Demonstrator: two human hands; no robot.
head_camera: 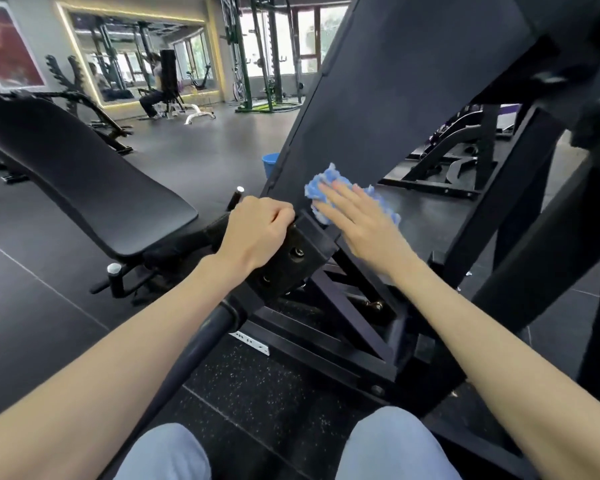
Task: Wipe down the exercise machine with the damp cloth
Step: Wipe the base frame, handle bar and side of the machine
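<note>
Nearest me, my left hand (257,233) is clenched around the black frame edge (300,251) at the foot of the exercise machine's sloping plate (378,109), steadying it. My right hand (357,221) lies flat, fingers straight, pressing the blue damp cloth (317,187) against the plate's lower end. Risk, in my judgement: the bunched cloth could slip from under the flat palm on the slope, since nothing pinches it. Count: two hands, one cloth, one blue bucket (270,164) behind the plate, one black padded bench (84,174) left.
</note>
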